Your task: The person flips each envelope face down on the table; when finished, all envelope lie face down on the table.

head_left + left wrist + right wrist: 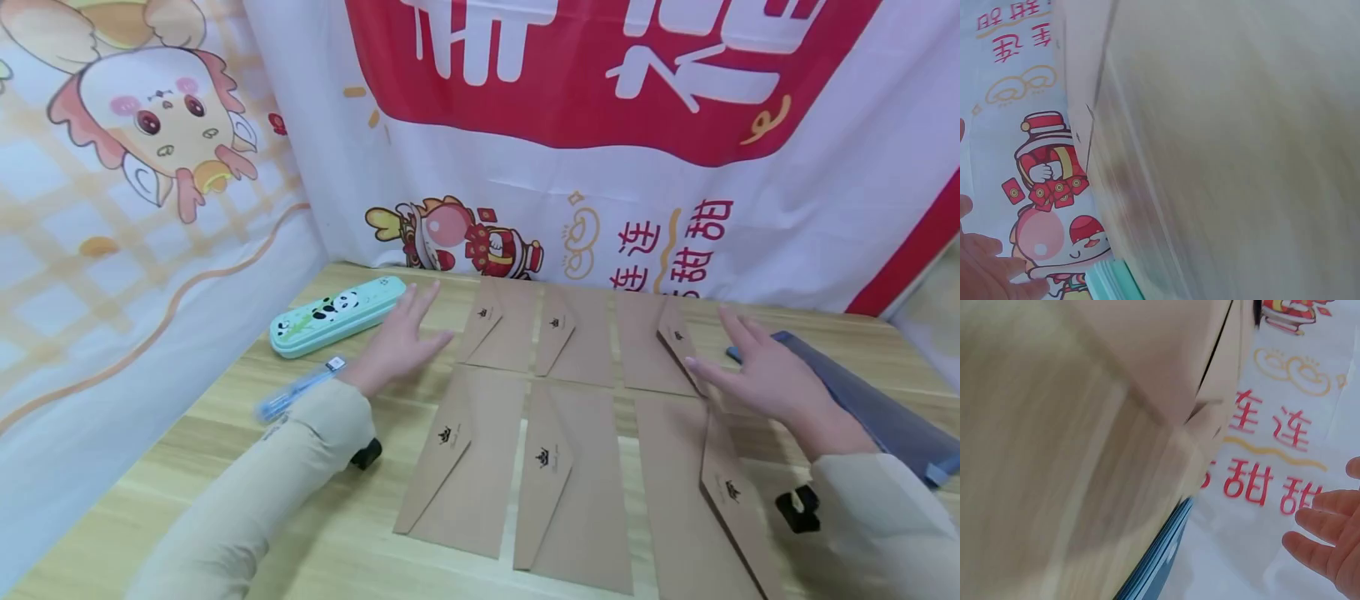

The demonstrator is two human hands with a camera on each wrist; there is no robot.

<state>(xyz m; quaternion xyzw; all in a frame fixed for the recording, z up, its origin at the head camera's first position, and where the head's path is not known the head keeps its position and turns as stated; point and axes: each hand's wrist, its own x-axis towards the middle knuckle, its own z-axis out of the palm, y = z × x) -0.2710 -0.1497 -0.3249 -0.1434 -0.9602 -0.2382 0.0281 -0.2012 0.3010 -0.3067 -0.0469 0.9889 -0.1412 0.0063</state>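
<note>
Brown kraft envelopes lie in two rows of three on the wooden table, with triangular flaps and small black crown prints. My left hand (397,342) is held with fingers spread, left of the back-left envelope (510,329); nothing is in it. Over on the right, my right hand (772,379) has its fingers extended and holds nothing. Its thumb tip overlaps the flap of the back-right envelope (645,350) in the head view. The flap of the front-right envelope (675,500) stands slightly raised. In the right wrist view, the right fingers (1322,522) appear straight and apart.
A mint pencil case (341,315) with pandas lies at the back left, beyond a clear blue slim packet (300,389). A flat dark-blue folder-like item (877,417) lies under and right of my right forearm. A printed cloth (480,167) hangs behind the table.
</note>
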